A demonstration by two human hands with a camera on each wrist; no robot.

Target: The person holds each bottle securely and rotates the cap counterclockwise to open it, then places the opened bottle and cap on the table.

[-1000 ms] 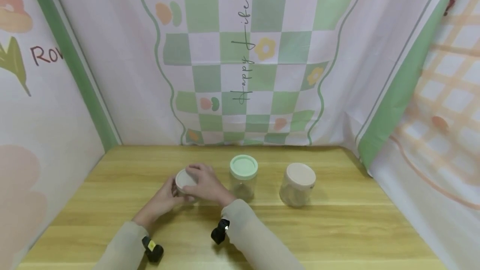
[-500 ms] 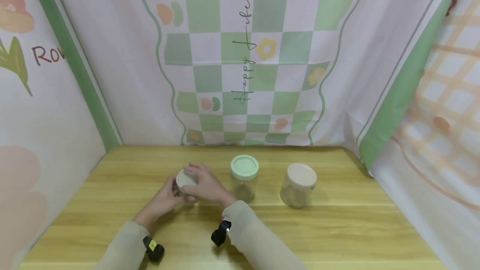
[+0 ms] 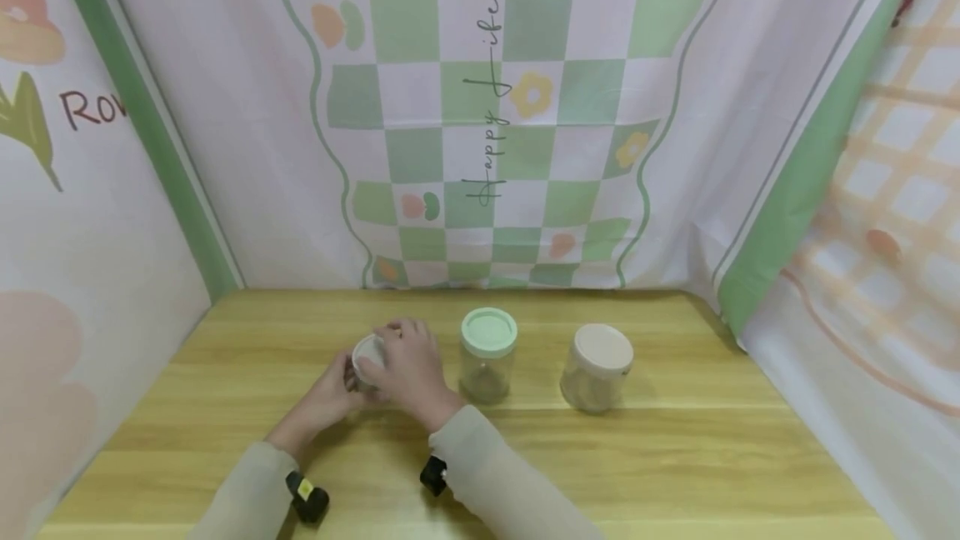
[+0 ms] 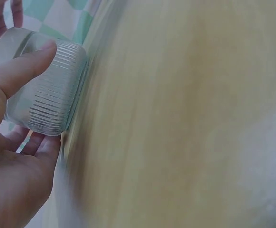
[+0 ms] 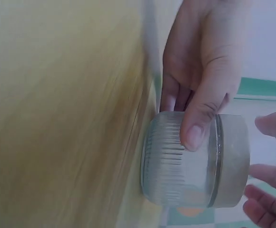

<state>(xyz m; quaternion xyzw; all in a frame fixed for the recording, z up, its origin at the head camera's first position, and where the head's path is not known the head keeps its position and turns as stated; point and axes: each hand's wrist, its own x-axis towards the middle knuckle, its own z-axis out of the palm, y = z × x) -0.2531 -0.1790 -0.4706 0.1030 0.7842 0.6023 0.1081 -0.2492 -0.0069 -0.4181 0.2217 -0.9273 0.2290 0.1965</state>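
Observation:
A ribbed clear jar [image 5: 176,166] with a pale grey-white lid [image 5: 234,161] stands upright on the table at the left. My left hand [image 3: 330,400] grips its body, the thumb [image 4: 35,61] along the near side and the fingers curled round the other side. Over the lid is my right hand [image 3: 414,369], its fingertips spread close above the top. In the right wrist view its thumb shows a small gap from the lid, and one fingertip [image 5: 257,172] is right at the lid's edge. Nothing is visible inside the jar.
To the right stand a jar with a mint-green lid [image 3: 489,332] and another with a beige-pink lid [image 3: 603,348]. All are on a wood-grain table [image 3: 675,473]. Behind hangs a green-and-white checked cloth [image 3: 532,23].
My right hand has turned over the lid, its wrist shifting slightly left and its fingers rising a little. My left hand and the jars have stayed in place.

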